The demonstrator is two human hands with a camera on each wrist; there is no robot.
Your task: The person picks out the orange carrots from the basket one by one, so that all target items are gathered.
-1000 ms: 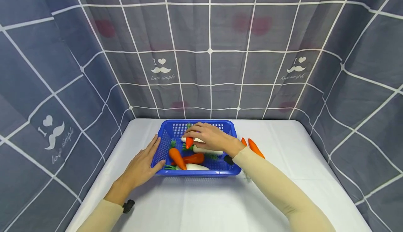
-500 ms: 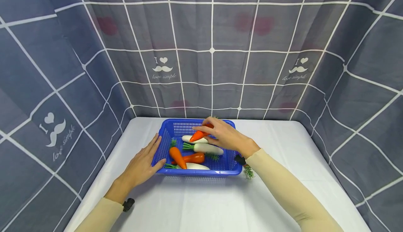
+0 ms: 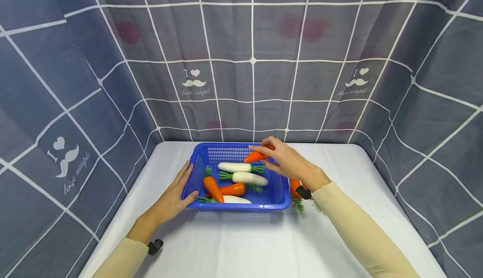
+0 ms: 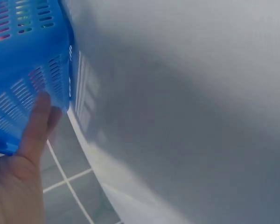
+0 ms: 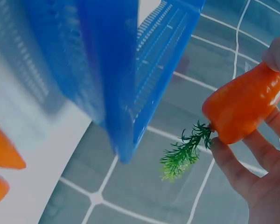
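My right hand point(image 3: 288, 162) pinches an orange carrot point(image 3: 256, 157) over the back right part of a blue plastic basket point(image 3: 241, 207). In the right wrist view, the carrot point(image 5: 242, 105) lies between thumb and fingers, and its green feathery top hangs off the thick end. Straight fingers of my left hand point(image 3: 166, 202) press against the basket's left side, the thumb near its front corner. White radishes with green stems, one at the back point(image 3: 235, 167), one in the middle point(image 3: 250, 178) and one at the front point(image 3: 235, 199), lie in the basket beside two carrots point(image 3: 213, 189).
More carrots point(image 3: 295, 188) lie on the white tabletop point(image 3: 234, 244) just right of the basket, partly behind my right wrist. A grey curtain point(image 3: 234, 114) with white grid lines encloses the table at the back and both sides.
My right hand has moved right and back, carrying the carrot from the basket's middle toward its back right corner. This uncovers the radishes. The left hand stays on the basket.
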